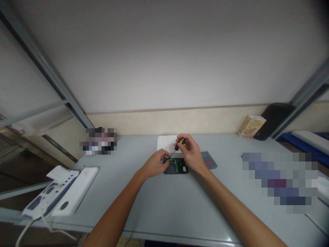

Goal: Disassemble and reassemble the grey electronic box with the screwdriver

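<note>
In the middle of the table lies a small opened electronic device (169, 170), its dark case showing a green circuit board (176, 166) and a black part at its right. My right hand (193, 155) is closed around the yellow and black handle of a screwdriver (181, 142). Its thin shaft slants down to the left, with the tip at the board's upper left. My left hand (154, 165) grips the left end of the device, fingers bent close to the screwdriver tip. Partly behind my right hand is a flat grey cover (209, 160) with a reddish patch.
White paper (164, 141) lies behind the device on the grey table (154, 212). At left sit a power strip (51, 193) and a white flat box (79, 192) with cables. A yellow carton (250, 127) and black case (275, 120) stand back right. Blurred items lie on both sides.
</note>
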Demonstrator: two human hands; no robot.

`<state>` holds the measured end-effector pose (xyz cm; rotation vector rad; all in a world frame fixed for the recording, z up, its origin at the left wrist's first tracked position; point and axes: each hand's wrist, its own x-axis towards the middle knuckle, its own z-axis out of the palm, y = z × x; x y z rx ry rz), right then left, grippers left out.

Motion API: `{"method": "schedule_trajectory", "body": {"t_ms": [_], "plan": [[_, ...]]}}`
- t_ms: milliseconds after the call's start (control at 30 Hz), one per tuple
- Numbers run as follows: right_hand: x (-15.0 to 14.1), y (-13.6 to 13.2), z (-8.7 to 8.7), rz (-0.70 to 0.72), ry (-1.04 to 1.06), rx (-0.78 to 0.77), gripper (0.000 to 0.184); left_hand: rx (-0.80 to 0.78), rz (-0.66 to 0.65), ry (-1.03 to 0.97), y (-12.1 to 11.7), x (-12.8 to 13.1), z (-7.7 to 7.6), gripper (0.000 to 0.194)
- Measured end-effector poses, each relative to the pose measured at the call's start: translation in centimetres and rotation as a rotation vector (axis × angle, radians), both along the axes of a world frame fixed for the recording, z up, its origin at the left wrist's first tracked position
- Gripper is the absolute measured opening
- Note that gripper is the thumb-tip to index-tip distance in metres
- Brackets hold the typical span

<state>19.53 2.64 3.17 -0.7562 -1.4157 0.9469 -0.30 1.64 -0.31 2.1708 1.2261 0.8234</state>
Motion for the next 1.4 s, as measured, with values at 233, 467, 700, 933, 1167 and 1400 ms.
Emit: {"method": "schedule_trajectory", "body": {"t_ms": [233,467,700,933,1167,1400], "plan": [[-0.02,-0.13,0.05,-0.016,-0.042,0.010,0.019,-0.006,0.008,0.001,-0.05,0.11,0.04,0.020],[-0.08,-0.09,0.07,-0.010,-0.030,0.003,0.020,0.009,0.009,0.000,0.00,0.11,-0.05,0.020],[0.05,0.00,-0.21,-0.004,-0.029,0.010,0.020,0.010,0.010,0.004,0.01,0.17,-0.02,0.019],[-0.24,-0.23,0.05,-0.002,-0.051,-0.008,0.021,0.013,0.006,0.009,0.08,0.12,-0.10,0.019],[-0.18,-0.29,0.22,-0.032,-0.067,0.022,0.019,0.011,0.017,0.009,0.03,0.11,-0.10,0.020],[-0.18,-0.40,0.31,-0.021,-0.075,0.011,0.020,0.008,0.009,0.007,0.02,0.13,-0.04,0.019]]}}
